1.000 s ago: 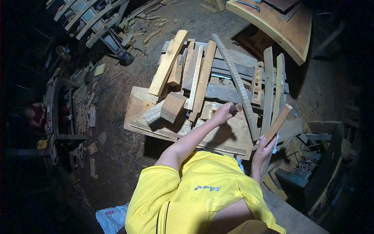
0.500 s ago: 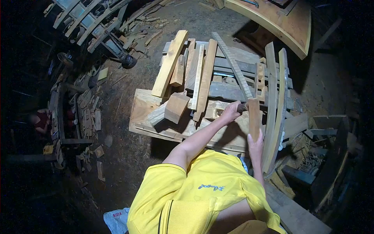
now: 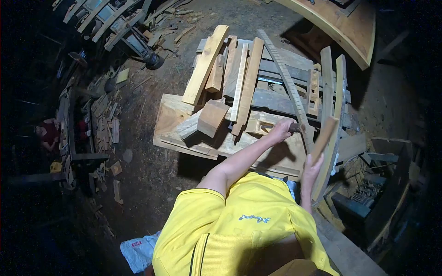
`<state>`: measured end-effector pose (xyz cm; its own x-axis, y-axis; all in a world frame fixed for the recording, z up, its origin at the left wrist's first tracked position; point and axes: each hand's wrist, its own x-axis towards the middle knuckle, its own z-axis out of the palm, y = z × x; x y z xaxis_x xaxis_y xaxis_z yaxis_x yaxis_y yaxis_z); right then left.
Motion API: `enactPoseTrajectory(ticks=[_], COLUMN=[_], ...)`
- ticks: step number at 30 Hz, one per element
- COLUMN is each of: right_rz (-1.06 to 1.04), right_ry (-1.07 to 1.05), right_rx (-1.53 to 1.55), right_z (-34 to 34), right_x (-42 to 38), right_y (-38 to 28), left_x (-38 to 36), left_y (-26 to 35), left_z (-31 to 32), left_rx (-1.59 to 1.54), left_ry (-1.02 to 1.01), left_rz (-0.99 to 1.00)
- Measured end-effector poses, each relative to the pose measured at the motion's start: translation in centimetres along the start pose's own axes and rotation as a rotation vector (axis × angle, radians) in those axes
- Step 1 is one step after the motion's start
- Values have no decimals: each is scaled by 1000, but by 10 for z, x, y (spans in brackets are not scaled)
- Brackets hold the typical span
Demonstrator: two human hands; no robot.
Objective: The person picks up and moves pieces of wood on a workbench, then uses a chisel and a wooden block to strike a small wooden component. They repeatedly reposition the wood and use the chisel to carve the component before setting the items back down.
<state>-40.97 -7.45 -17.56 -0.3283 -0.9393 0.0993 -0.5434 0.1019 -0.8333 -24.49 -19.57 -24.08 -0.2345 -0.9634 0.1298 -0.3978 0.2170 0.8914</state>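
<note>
My left hand [image 3: 280, 132] is closed around a chisel [image 3: 297, 128], whose dark round handle end sticks out to the right of the fist. Left of that fist, a light wood piece [image 3: 253, 123] with a rectangular slot cut in it lies on the bench. Wrapped in my right hand [image 3: 311, 171] is a wooden block used like a mallet [image 3: 325, 136], slightly blurred and tilted up to the right, apart from the chisel handle. Behind the chisel runs a long narrow strip with cross marks [image 3: 286, 76].
Planks and cut blocks, among them a thick angled block [image 3: 212, 117], lie on the wooden bench [image 3: 172, 108]. Two long boards [image 3: 340, 92] lean along its right side. A large tabletop [image 3: 340, 27] stands beyond. Scraps litter the floor at left, where a person [image 3: 48, 135] sits.
The wooden block has swung away from the chisel's handle end, up and to the right. My left hand has shifted slightly right with the chisel, and the whole view has moved a little.
</note>
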Motion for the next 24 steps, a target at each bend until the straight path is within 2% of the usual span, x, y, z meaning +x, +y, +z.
enactPoseTrajectory(ticks=[2,4,6,7,8,12,13,15,18,20,22,24], right_rz=[84,106,61,43,37,51,63,160,169,110,82,39], right_ry=[18,-300,-275,-257,-238,-98,-94,-55,32,73,284,306], right_rx=[115,-237,-359,-258,-169,-179,-191,-10,-32,-48,-55,-92], right_z=[2,9,7,5,-2,-16,-21,-31,-47,-60,-71,-82], right_x=[2,-1,-7,-7,-11,-12,-14,-10,-5,2,9,16], right_y=[4,5,10,16,24,33,33,26,27,40,50,44], left_x=[1,1,0,-3,-6,-22,-26,-30,-28,-23,-17,-11], left_y=[-3,-9,-15,-16,-19,-20,-18,-14,-15,-13,-9,-3], left_z=[6,14,19,24,32,49,52,51,51,52,56,58], left_rx=[8,99,78,51,116,352,382,373,372,361,338,312], left_ry=[-3,19,-8,-37,-18,-32,-53,-74,-91,-55,-30,-9], left_rz=[8,107,78,47,113,291,265,262,260,228,221,215])
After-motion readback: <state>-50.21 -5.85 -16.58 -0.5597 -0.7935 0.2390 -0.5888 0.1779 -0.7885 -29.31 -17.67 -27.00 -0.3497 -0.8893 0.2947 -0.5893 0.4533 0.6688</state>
